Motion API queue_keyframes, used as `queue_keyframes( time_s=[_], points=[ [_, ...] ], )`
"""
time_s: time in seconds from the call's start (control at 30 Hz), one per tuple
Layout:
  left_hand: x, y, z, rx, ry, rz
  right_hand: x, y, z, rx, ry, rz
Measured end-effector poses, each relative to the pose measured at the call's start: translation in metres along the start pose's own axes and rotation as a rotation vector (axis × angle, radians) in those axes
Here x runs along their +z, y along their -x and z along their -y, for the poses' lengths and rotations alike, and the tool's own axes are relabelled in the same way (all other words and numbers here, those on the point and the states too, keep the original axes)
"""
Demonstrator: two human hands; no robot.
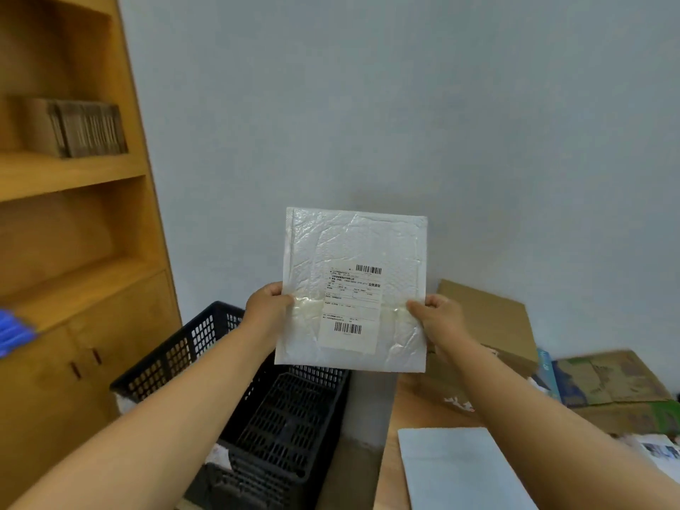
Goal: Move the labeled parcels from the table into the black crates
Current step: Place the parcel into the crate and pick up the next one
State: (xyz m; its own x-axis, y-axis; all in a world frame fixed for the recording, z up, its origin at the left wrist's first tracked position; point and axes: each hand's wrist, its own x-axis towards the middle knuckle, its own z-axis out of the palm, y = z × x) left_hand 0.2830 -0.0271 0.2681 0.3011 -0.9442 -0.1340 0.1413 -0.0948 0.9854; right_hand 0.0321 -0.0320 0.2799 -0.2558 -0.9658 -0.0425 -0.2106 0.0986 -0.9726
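The white padded bubble mailer with a printed shipping label (353, 288) was held upright in the air, above the black perforated plastic crate (235, 392) and clear of the table. The left hand (266, 307) pinched its left edge about halfway down, thumb on the front and fingers curled behind. The right hand (436, 316) pinched the right edge at the same height in the same way.

The mailer looked light and thin. It kept its flat shape while held by the two side edges, so it was probably fairly stiff for a soft packet. The crinkled plastic skin looked slick, so an edge pinch could slip. A hold at mid-edge, clear of the label, seemed sound. Contents could not be told.

The wooden table (408, 410) sat at lower right, its left edge just beside the crate. Another flat pale parcel (452, 469) lay near the table's front edge. Brown cardboard boxes (489, 322) were stacked toward the table's far edge by the pale blue wall (368, 104). A wooden shelf cabinet (73, 215) stood on the left, next to the crate.
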Motion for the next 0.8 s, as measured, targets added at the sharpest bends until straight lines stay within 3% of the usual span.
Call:
queue_keyframes(
  time_s=[0.4,0.8],
  points=[
    [-0.278,-0.080,0.006,0.008,-0.097,-0.179,0.305,0.022,-0.019,0.068,-0.045,0.101],
    [-0.359,-0.194,0.050,-0.084,-0.114,-0.254,0.444,-0.025,-0.045,0.146,0.062,0.164]
  ],
)
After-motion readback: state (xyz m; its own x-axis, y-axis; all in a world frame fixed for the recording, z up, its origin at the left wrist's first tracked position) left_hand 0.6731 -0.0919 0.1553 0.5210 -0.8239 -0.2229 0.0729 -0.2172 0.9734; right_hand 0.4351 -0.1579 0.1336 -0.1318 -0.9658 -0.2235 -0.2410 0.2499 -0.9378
